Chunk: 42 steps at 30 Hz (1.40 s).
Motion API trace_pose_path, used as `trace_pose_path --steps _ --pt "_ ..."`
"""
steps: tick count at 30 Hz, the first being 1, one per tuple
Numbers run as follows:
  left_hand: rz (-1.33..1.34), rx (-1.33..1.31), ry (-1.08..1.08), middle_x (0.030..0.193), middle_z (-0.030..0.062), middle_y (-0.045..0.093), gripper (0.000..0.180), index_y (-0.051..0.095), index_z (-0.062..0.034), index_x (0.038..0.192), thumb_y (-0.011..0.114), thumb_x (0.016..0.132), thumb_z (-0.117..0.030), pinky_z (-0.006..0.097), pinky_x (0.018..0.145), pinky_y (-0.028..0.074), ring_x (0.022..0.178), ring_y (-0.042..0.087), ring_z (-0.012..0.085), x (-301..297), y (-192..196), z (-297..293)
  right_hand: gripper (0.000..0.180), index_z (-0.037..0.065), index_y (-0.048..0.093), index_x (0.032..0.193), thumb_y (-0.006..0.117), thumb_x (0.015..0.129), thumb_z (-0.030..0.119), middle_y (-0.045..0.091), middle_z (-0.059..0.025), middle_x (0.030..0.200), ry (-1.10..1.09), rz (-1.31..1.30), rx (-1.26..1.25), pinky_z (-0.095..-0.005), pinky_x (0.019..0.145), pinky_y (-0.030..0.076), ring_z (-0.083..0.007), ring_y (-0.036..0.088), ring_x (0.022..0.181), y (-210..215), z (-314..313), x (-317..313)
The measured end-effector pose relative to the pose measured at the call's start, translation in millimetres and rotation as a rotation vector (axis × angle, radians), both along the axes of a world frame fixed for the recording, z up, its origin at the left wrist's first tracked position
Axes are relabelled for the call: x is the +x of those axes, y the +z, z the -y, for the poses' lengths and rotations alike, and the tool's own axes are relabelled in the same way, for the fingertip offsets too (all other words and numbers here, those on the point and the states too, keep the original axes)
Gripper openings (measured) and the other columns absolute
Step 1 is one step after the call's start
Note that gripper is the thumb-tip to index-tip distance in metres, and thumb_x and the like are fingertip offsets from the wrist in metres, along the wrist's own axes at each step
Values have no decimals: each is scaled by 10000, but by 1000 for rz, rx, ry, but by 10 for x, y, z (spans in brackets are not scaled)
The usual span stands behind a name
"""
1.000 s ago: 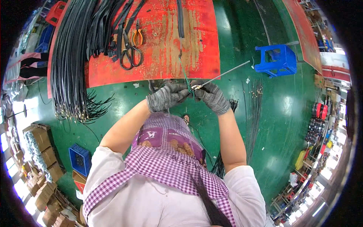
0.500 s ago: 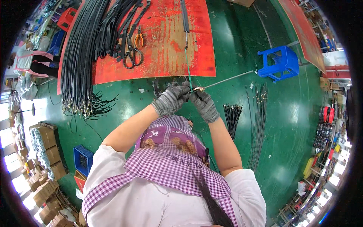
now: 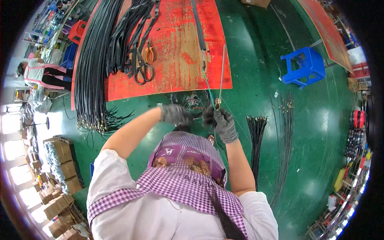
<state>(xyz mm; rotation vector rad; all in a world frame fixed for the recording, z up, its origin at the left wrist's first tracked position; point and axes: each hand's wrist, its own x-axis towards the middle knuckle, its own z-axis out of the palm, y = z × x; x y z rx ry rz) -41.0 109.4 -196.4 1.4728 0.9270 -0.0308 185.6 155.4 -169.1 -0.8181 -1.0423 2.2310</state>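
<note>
My right hand (image 3: 225, 126), in a grey knit glove, is closed round a thin metal rod (image 3: 223, 70) that has a brass-coloured piece low down, just above the fingers. The rod points away from me, past the table's front edge. Beside it a green cord (image 3: 208, 84) runs from the right hand up to the end of a black sleeved cable (image 3: 198, 28) stretched over the table. My left hand (image 3: 176, 115), gloved alike, is apart to the left and smeared by motion, so its fingers are unclear. A dark blurred shape next to the right hand cannot be made out.
On the worn red table (image 3: 180, 86) lie long black cables (image 3: 90, 68), black straps (image 3: 127, 36), scissors (image 3: 144, 74) and orange-handled pliers (image 3: 149, 55). A blue stool (image 3: 305, 66) and two cable bundles (image 3: 256, 138) (image 3: 285, 132) are to the right. Another person (image 3: 42, 74) sits far left.
The rod has swung from pointing right to pointing away from me. My left hand has left the right hand and moved left and nearer; my right hand has shifted slightly nearer.
</note>
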Motion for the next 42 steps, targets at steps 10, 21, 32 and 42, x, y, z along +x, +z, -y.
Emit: trace_pose_path --steps 10,21,32,42 --pt "1007 -382 1525 626 27 470 313 459 -76 748 532 759 -381 254 494 430 528 463 161 -567 -922 -2502 205 90 518 784 484 804 291 318 53 480 -41 -223 -862 -203 334 229 -66 272 364 -289 210 -110" --pt "898 -710 1607 443 -63 261 387 352 -126 559 507 749 -426 196 308 261 349 243 70 -740 -1068 -2667 266 56 505 793 463 817 317 336 57 476 -16 -190 -864 -190 351 216 -58 283 370 -887 -258 -733" --pt "871 -686 1674 454 -47 298 357 348 -134 595 554 733 -391 198 306 238 350 239 74 -807 -1176 -2670 284 76 500 781 500 792 360 312 65 463 33 117 -722 -186 315 203 -42 263 352 -823 -422 -921" --pt "792 -726 1710 465 -44 314 335 375 -131 617 579 721 -376 198 304 249 358 267 74 -798 -1121 -2663 328 58 525 790 446 819 375 374 50 466 46 281 -542 -177 318 230 -38 306 352 -789 -371 -865"
